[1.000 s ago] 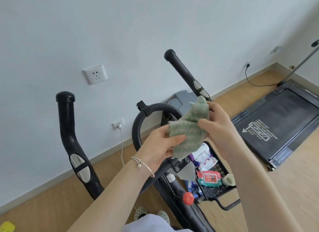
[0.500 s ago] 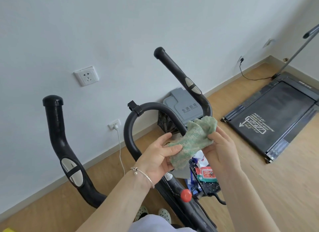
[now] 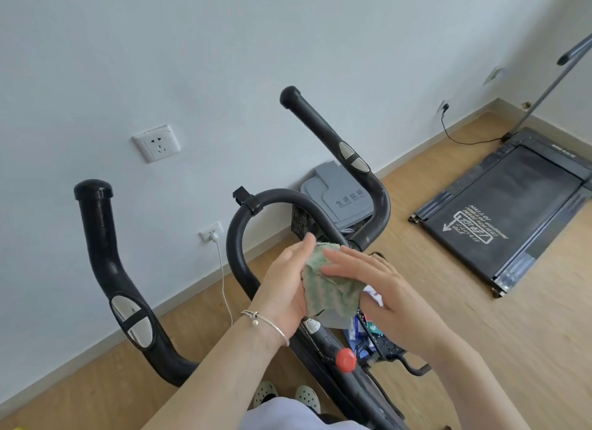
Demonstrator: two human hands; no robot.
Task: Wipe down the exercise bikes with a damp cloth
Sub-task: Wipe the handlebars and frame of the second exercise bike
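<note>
Flattening the cloth between both palms, low over the bike.

Pressing it now instead of bunching and pinching it up high as a second ago: left hand cupped beneath, fingers clamped loosely along the cloth's left edge; right hand lying on top, fingers straight and slightly spread, pinning rather than gripping. Having dropped from level with the right handlebar to just above the curved centre bar, near it but not yet touching. Probably folding into a pad, so wiping about to begin, likely on that bar. Farther left, the other handlebar standing untouched. Beyond, a grey bin against the wall and a treadmill well apart at right.
</note>
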